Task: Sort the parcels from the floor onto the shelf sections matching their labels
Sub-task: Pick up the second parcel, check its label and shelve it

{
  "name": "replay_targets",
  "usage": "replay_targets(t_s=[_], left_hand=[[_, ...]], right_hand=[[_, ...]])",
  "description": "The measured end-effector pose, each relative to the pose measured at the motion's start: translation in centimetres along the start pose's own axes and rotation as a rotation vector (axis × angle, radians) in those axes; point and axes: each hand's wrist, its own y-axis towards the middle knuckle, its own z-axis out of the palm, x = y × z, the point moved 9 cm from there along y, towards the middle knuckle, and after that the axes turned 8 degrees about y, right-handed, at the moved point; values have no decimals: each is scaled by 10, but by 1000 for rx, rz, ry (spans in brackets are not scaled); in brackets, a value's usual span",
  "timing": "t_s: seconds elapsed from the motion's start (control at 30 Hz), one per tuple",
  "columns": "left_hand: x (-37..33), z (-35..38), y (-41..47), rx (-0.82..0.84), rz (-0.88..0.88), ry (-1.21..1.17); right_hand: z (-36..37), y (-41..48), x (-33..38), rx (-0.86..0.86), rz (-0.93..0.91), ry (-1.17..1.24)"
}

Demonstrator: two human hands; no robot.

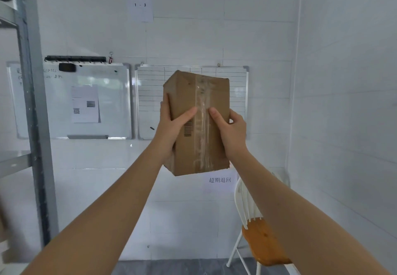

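Note:
A brown cardboard parcel [199, 94], sealed with clear tape and printed with a barcode, is held up at chest height in front of a white tiled wall. My left hand [174, 124] grips its left side, thumb across the front. My right hand [231, 131] grips its right side, thumb on the tape strip. The grey metal shelf [32, 107] stands at the left edge of view, with only its upright and parts of two levels visible. No parcels on the floor are in view.
Two whiteboards [90, 100] hang on the wall behind the parcel. A paper sign reading "1 - 3" [140, 6] is stuck high on the wall, and another sign with Chinese characters [220, 180] lower down. A white chair with a wooden seat [262, 240] stands at the lower right.

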Motion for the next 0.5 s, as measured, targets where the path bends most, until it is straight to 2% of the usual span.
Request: replay_targets(t_s=[0.1, 0.2, 0.3, 0.5], left_hand=[[0, -5, -1, 4, -13, -178], [3, -9, -5, -13, -55, -243], [1, -9, -8, -21, -45, -182], [0, -15, -11, -103, -30, -43]], right_hand=[[4, -1, 2, 70, -19, 22], [14, -5, 6, 181, -52, 20], [21, -12, 7, 245, -80, 35], [24, -17, 9, 221, -115, 23]])
